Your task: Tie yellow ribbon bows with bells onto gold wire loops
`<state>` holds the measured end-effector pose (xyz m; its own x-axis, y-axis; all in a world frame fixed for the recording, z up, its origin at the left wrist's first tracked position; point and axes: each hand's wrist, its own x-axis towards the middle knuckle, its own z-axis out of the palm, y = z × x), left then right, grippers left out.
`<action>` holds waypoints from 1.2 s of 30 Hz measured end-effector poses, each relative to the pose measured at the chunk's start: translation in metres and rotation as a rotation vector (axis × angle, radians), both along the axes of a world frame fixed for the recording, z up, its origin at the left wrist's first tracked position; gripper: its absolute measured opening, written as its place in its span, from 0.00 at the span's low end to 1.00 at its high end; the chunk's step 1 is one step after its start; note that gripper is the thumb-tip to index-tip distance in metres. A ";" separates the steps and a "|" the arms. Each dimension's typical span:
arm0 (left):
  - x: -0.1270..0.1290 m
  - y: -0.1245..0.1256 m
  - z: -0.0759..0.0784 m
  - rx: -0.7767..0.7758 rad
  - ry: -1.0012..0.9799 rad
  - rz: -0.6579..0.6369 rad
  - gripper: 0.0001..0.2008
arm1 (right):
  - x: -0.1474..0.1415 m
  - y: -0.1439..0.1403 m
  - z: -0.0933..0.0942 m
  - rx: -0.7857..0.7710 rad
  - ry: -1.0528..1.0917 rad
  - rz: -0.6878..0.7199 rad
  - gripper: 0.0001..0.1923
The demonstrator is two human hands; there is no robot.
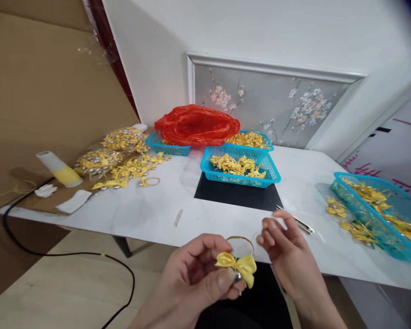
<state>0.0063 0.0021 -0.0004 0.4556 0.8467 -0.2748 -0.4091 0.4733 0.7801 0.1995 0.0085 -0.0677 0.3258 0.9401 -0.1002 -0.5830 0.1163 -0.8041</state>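
A yellow ribbon bow [245, 267] with a silver bell and a thin gold loop is pinched between the thumb and fingers of my left hand [205, 274], close to the camera. The loop stands up above the bow. To its right, my right hand [287, 256] is raised with loosely bent fingers apart and nothing visible in them. Behind that hand a pair of tweezers [304, 225] shows on the table, its middle partly covered by a finger.
A blue basket [241, 180] of yellow bows stands on a black mat [219, 194]. Behind it are more baskets and a red plastic bag [198, 125]. Another basket [366, 224] is at right. Bow pieces [133, 169] and a white-yellow tube [60, 169] lie left.
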 end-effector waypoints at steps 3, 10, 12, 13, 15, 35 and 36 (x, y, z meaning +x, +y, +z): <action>0.000 0.001 -0.001 0.042 0.035 0.008 0.12 | -0.015 -0.015 0.011 -0.063 0.000 0.315 0.14; 0.000 -0.002 -0.010 0.243 0.249 0.160 0.12 | -0.036 -0.027 0.032 -0.032 -0.113 0.514 0.19; 0.000 -0.004 -0.012 0.279 0.271 0.172 0.16 | -0.039 -0.026 0.036 -0.070 -0.115 0.490 0.19; 0.000 -0.004 -0.013 0.286 0.269 0.173 0.18 | -0.039 -0.025 0.037 -0.073 -0.084 0.490 0.19; 0.000 -0.004 -0.013 0.283 0.236 0.170 0.21 | -0.040 -0.023 0.037 -0.077 -0.013 0.494 0.19; 0.002 -0.005 -0.009 0.330 0.236 0.138 0.13 | -0.048 -0.030 0.036 -0.150 -0.099 0.457 0.23; 0.001 -0.005 -0.009 0.334 0.202 0.118 0.14 | -0.049 -0.030 0.037 -0.163 -0.099 0.440 0.23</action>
